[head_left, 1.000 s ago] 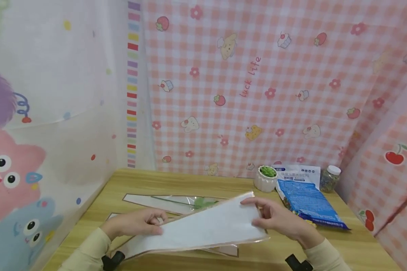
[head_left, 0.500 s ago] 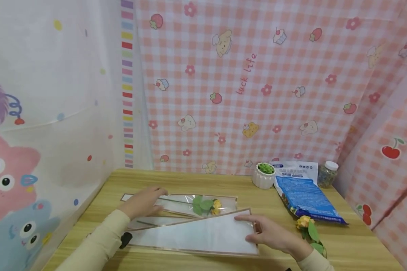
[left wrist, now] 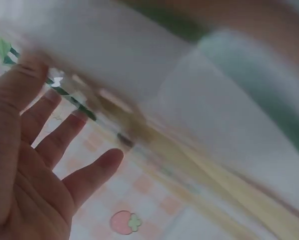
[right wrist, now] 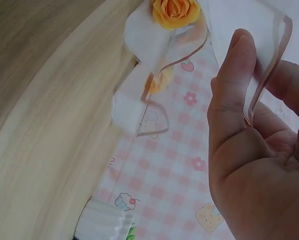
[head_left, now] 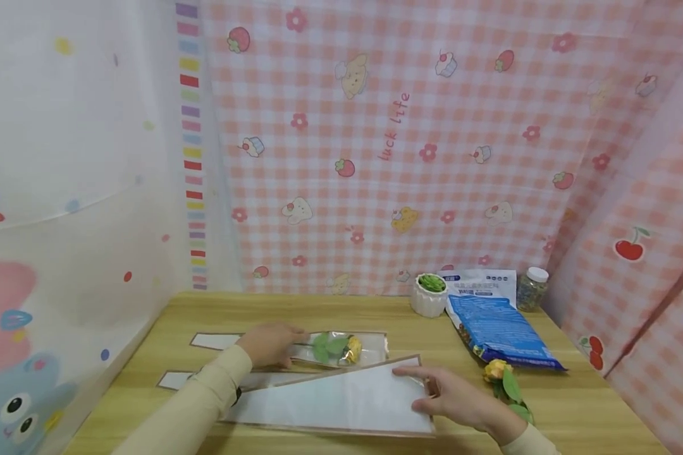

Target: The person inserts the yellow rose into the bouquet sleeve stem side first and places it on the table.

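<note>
In the head view, my right hand pinches the wide end of a white-backed, brown-edged flower sleeve at the front of the table. The right wrist view has the thumb on one face of that sleeve and fingers behind it. My left hand reaches across to the far flower sleeve, its fingers spread in the left wrist view; contact there is unclear. Inside the far sleeve lies a yellow rose with green leaves. Another sleeve lies between, partly covered by the front one and my left arm.
A loose yellow rose lies right of my right hand. Behind it are a blue packet, a white pouch, a lidded jar and a potted succulent. Patterned cloth hangs behind the table.
The front sleeve has come down from a raised, tilted position toward the table. My left hand has let go of it and moved to the far sleeve; my right hand keeps its grip.
</note>
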Demonstrator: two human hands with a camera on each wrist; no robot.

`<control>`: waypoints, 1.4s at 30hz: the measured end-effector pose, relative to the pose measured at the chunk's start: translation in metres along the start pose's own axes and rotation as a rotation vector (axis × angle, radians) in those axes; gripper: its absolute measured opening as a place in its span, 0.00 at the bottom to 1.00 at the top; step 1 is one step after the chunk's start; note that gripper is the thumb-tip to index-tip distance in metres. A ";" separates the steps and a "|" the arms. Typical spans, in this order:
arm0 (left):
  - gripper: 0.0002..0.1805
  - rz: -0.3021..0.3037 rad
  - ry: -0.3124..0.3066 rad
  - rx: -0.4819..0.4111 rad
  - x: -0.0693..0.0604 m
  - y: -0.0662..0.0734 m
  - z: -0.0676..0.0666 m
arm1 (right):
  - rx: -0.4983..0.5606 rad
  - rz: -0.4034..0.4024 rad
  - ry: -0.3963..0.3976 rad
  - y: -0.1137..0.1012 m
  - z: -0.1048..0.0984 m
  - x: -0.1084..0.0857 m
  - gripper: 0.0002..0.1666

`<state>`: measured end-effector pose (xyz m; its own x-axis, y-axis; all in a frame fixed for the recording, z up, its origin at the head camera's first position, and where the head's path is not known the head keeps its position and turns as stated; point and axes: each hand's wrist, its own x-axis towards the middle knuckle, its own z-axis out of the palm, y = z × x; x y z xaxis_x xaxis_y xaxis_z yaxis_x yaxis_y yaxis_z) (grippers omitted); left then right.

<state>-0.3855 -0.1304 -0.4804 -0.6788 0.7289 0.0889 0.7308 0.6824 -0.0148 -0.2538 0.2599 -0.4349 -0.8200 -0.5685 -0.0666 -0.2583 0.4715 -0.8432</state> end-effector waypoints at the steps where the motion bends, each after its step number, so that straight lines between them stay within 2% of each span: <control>1: 0.37 -0.006 -0.003 -0.040 0.001 -0.002 0.001 | -0.001 0.002 0.000 0.000 -0.001 -0.001 0.33; 5: 0.33 -0.035 -0.012 -0.194 0.011 -0.011 0.001 | 0.007 0.000 0.004 0.000 -0.003 -0.004 0.32; 9: 0.31 -0.072 -0.038 -0.229 0.028 -0.015 -0.007 | 0.028 0.002 0.010 0.002 -0.004 -0.006 0.32; 13: 0.29 -0.137 -0.081 -0.183 0.041 -0.018 -0.009 | 0.043 0.017 0.008 0.003 -0.003 -0.007 0.32; 17: 0.26 -0.189 -0.054 -0.128 0.049 -0.027 0.002 | 0.032 0.004 0.009 0.005 -0.001 -0.007 0.31; 20: 0.25 -0.228 -0.018 -0.099 0.054 -0.029 0.005 | 0.025 -0.004 0.016 0.005 0.000 -0.007 0.31; 25: 0.25 -0.306 0.010 -0.087 0.060 -0.022 -0.004 | 0.023 -0.006 0.029 0.005 0.001 -0.006 0.31; 28: 0.27 -0.303 0.018 -0.069 0.063 -0.019 -0.008 | 0.041 0.002 0.028 0.005 0.001 -0.006 0.31; 30: 0.28 -0.266 0.026 -0.041 0.061 -0.021 -0.008 | 0.060 0.002 0.017 0.004 0.000 -0.006 0.31; 34: 0.25 -0.124 0.063 -0.024 0.044 -0.020 -0.013 | 0.099 0.003 -0.023 0.003 -0.002 -0.011 0.31; 39: 0.28 0.005 0.027 -0.103 0.002 0.005 -0.035 | 0.169 -0.059 -0.126 0.003 -0.008 -0.023 0.31; 42: 0.36 0.065 -0.018 -0.126 -0.023 0.019 -0.035 | 0.231 -0.111 -0.207 0.002 -0.011 -0.029 0.31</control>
<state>-0.3534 -0.1357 -0.4479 -0.6301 0.7730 0.0735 0.7757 0.6222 0.1056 -0.2363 0.2847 -0.4292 -0.6656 -0.7443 -0.0547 -0.1984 0.2472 -0.9484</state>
